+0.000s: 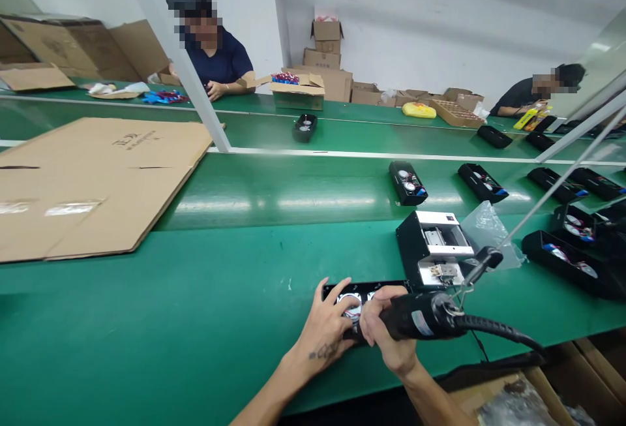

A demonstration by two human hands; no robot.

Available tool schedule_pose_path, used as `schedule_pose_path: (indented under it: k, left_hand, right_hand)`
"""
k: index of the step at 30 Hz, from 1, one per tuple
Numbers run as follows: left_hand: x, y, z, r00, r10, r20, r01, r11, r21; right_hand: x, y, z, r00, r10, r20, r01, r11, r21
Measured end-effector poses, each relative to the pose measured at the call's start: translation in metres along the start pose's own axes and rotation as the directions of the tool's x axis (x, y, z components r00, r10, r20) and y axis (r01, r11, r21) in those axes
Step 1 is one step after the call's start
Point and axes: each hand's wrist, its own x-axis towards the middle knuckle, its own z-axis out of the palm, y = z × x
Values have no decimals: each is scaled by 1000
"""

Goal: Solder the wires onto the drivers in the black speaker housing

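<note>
Closest in, the right forearm (435, 396) is slanting over the broad green worktop (220, 321). Here the black casing (364, 289) is lying directly beneath the fingers, long axis running left to right! Curled fingers of the right hand (388, 334) are clasping a black corded tool (415, 315) over its right half, tip hidden. The left hand (327, 321), plainly nearer, is resting widely spread fingers across its left half, touching, beside a round white part (348, 297).
</note>
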Motion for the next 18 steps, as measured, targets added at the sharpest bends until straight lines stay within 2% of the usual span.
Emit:
schedule_pose_path:
  k: [2, 6, 12, 18]
  left_hand:
    - [0, 1, -2, 1000, -4, 10, 4, 1000, -7]
    - [1, 2, -5, 1000, -5, 26, 5, 1000, 4]
    - [1, 4, -6, 999, -14, 29, 15, 1000, -24]
    - [1, 3, -3, 1000, -7, 21, 7, 1000, -7]
  right_hand:
    - [1, -2, 1, 999, -32, 6, 32, 999, 3]
    - [1, -7, 1, 999, -21, 45, 21, 1000, -13]
    - [4, -12, 2, 1000, -27, 13, 26, 996, 89]
    - [3, -11, 2, 1000, 16, -20, -14, 995, 101]
